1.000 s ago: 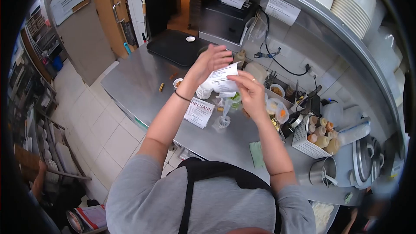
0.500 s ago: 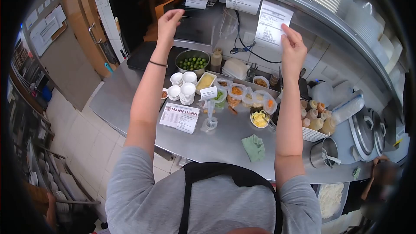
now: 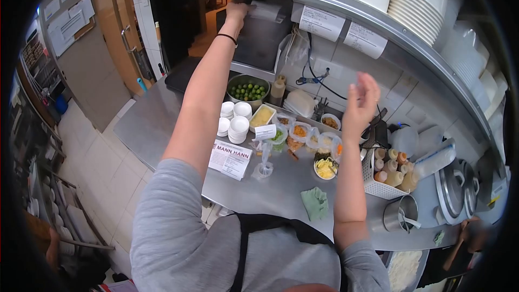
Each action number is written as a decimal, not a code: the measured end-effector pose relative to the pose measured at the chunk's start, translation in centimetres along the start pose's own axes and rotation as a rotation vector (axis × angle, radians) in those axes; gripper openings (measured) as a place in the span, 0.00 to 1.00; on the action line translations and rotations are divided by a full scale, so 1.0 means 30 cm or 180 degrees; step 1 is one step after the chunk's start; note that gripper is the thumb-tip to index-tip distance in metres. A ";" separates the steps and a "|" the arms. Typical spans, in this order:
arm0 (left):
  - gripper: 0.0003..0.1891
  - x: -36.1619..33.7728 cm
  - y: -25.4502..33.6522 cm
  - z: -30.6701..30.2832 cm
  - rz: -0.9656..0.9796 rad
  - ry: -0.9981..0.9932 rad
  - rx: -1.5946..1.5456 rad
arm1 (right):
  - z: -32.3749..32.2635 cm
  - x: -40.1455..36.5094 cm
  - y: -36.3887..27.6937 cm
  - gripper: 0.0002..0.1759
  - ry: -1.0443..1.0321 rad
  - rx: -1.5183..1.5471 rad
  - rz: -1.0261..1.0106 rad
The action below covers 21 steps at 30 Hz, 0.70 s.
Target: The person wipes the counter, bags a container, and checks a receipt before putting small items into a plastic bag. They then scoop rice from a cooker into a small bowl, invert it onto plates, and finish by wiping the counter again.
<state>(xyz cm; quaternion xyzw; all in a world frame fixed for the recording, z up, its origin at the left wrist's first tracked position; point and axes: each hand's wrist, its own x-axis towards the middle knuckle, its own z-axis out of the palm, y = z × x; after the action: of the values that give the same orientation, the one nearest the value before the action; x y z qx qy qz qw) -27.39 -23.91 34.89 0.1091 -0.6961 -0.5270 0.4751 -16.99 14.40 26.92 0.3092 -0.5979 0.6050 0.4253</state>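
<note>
My left hand (image 3: 237, 13), with a dark band at the wrist, reaches to the back left. Its fingers close at the edge of a blurred paper slip (image 3: 266, 12) by the dark machine (image 3: 260, 43). My right hand (image 3: 363, 105) is raised above the counter, thumb and fingers apart, holding nothing; its fingertips are smeared. Above it a printed order slip (image 3: 366, 39) hangs from the shelf rail, beside another order slip (image 3: 322, 22). Below lie a printed MANN HANN sheet (image 3: 230, 159) and a tied clear plastic bag (image 3: 263, 170).
Along the counter stand a bowl of green limes (image 3: 248, 91), stacked white cups (image 3: 239, 128), bagged toppings (image 3: 299, 131), a bowl of yellow strips (image 3: 325, 168) and a bottle basket (image 3: 386, 184). A green cloth (image 3: 314, 204) and metal pot (image 3: 401, 213) sit nearer. Another person's arm (image 3: 459, 243) shows at right.
My right hand has let go of the order slip, now hanging from the rail, and dropped lower. My left hand has moved right onto the slip by the machine. The view has shifted slightly.
</note>
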 end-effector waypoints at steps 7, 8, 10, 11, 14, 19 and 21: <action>0.15 -0.315 0.095 -0.046 -0.0043 -0.0239 -0.2301 | 0.122 -0.132 -0.039 0.20 -0.1049 0.0283 0.0481; 0.14 -0.379 0.077 -0.054 -0.0049 -0.0337 -0.2030 | 0.138 -0.142 -0.048 0.22 -0.1141 0.0462 0.0698; 0.14 -0.527 0.109 -0.061 0.0137 -0.0427 -0.2067 | 0.181 -0.150 -0.037 0.24 -0.1146 0.0642 0.0898; 0.12 -0.568 0.129 -0.067 0.0113 -0.0399 -0.1928 | 0.205 -0.146 -0.024 0.27 -0.1164 0.0846 0.1079; 0.10 -0.555 0.104 -0.087 0.0359 -0.0286 -0.1614 | 0.287 -0.110 0.021 0.29 -0.1255 0.0643 0.0958; 0.08 -0.514 0.119 -0.163 0.0466 -0.0141 -0.1491 | 0.465 -0.005 0.138 0.20 -0.1242 0.0260 0.0424; 0.07 -0.541 0.112 -0.202 0.0349 -0.0262 -0.1555 | 0.539 0.062 0.161 0.21 -0.1041 0.0335 0.0462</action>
<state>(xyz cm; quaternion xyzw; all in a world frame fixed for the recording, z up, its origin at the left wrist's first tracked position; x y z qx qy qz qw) -13.00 -15.73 28.78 -0.0684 -0.5716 -0.6571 0.4866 -24.28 -0.90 27.86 0.3814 -0.6473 0.6062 0.2608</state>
